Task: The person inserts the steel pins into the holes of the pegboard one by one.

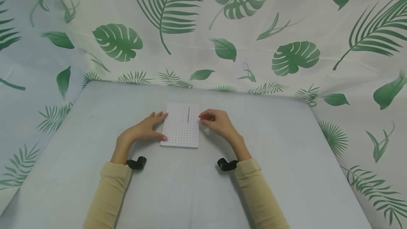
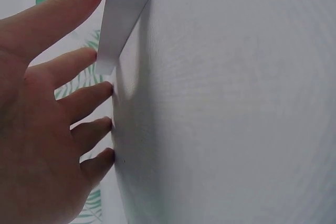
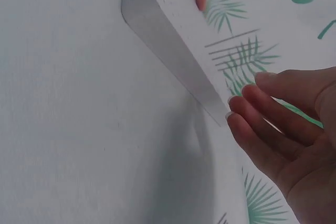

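A white board with rows of small holes lies on the white table. Several thin dark sticks stand up from its face, seen as a narrow line in the head view. My left hand rests at the board's left side, fingers spread; the thumb touches the near left corner and a fingertip the edge farther up. By the right edge is my right hand, its fingers loosely bent and thumb close to them. In the right wrist view nothing shows between those fingertips, and I cannot tell whether they touch the board.
A pale cloth covers the tabletop around the board. Behind and at both sides hangs a white curtain printed with green leaves. A small black camera sits on each wrist, the left one and the right one above the cloth.
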`<state>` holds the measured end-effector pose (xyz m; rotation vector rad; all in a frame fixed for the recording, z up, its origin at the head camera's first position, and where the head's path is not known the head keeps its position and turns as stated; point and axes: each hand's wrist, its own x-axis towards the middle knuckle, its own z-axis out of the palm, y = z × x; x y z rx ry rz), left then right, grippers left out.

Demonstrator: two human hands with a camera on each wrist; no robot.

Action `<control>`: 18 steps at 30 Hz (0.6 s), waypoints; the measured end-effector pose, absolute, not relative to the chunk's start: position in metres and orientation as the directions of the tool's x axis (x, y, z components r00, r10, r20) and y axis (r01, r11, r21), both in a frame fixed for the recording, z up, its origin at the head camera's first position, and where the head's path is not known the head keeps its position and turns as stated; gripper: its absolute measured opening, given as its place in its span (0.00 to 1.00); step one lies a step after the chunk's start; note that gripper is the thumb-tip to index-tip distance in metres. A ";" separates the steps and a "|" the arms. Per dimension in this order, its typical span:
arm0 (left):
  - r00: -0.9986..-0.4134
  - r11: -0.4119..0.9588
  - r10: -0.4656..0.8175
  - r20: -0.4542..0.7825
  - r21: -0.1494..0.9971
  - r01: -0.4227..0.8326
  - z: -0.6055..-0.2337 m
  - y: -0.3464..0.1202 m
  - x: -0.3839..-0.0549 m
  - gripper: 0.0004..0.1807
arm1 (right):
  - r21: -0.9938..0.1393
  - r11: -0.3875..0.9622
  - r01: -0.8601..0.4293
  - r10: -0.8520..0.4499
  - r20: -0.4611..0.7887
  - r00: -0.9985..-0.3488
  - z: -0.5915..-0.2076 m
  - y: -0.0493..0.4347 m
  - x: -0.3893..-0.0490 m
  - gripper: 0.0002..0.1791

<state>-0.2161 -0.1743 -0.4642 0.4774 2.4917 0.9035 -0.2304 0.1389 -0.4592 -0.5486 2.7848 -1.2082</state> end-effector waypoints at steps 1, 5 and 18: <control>-0.841 0.728 0.456 -0.290 0.666 0.166 -0.464 -0.174 -0.216 0.55 | -0.717 0.631 -0.297 -0.341 0.087 -0.936 -0.459 0.142 -0.230 0.10; -0.841 0.732 0.454 -0.295 0.661 0.164 -0.463 -0.172 -0.216 0.55 | -0.719 0.630 -0.293 -0.336 0.088 -0.938 -0.457 0.152 -0.229 0.11; -0.840 0.724 0.465 -0.280 0.666 0.178 -0.464 -0.174 -0.216 0.56 | -0.695 0.673 -0.253 -0.277 0.079 -0.958 -0.456 0.180 -0.225 0.10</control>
